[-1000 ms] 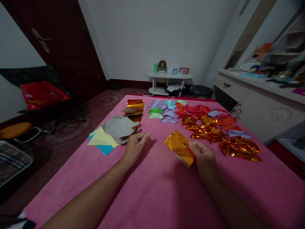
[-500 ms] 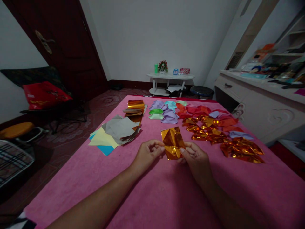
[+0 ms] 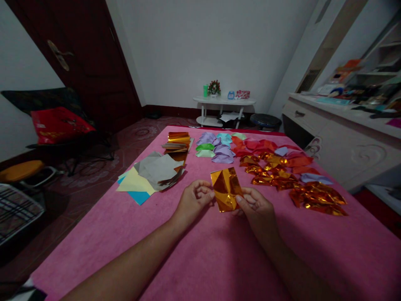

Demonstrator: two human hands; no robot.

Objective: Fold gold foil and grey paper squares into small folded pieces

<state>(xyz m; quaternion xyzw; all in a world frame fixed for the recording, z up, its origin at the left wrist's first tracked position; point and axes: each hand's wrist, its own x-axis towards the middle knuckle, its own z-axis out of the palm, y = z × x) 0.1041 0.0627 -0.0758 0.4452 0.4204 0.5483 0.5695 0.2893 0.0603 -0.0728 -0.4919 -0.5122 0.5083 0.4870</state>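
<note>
A creased sheet of gold foil paper (image 3: 226,188) is held up between my two hands, above the pink cloth (image 3: 200,255). My left hand (image 3: 197,198) pinches its left edge with thumb and fingers. At its lower right edge, my right hand (image 3: 255,205) grips it, thumb in front and fingers behind. To the right lie folded gold foil pieces (image 3: 318,198) in rows. Beyond the sheet are folded purple paper pieces (image 3: 223,154), and behind the gold ones, red ones (image 3: 263,145).
Loose grey-backed sheets (image 3: 158,169) lie left of my hands, with yellow paper (image 3: 134,180) and blue paper (image 3: 140,197) under them. Rolled gold foil (image 3: 178,138) sits behind. A white side table (image 3: 224,100) stands at the wall, a cabinet (image 3: 338,125) on the right.
The gold sheet has shifted slightly left and tilted a little, with both hands staying on it. The other papers lie as before.
</note>
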